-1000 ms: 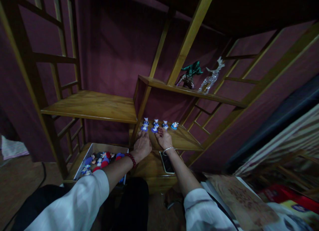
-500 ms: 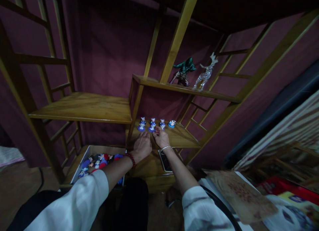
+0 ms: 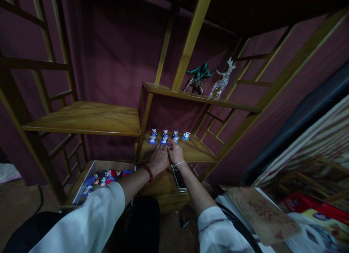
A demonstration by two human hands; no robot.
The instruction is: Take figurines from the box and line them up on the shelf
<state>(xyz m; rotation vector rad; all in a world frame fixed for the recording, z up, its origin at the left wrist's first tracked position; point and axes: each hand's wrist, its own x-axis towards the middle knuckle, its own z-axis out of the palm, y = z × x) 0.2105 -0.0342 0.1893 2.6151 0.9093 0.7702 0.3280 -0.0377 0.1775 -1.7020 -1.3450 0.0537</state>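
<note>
Small purple-and-white figurines stand in two short rows on the low right shelf (image 3: 195, 151). At the middle figurine (image 3: 164, 140) of the front row, my right hand (image 3: 176, 152) has its bent fingers against the right side, closed on it as far as I can see. My left hand (image 3: 159, 159) is closed too, its fingertips just below that figurine's base; what they hold, if anything, is hidden. Another figurine (image 3: 152, 138) stands to the left. A third front figurine (image 3: 176, 139) is partly covered by my right hand. A blue-based figurine (image 3: 186, 135) stands at the right.
An open box (image 3: 81, 189) of mixed figurines sits at lower left, partly behind my left sleeve. A phone-like dark slab (image 3: 179, 178) lies below the shelf. Above, a green figure (image 3: 200, 78) and a clear deer statuette (image 3: 222, 82) stand on a ledge. Wooden uprights frame the shelf.
My left hand has moved right, up against my right hand near the middle figurine. My right hand stays beside that figurine. The whole view has shifted slightly.
</note>
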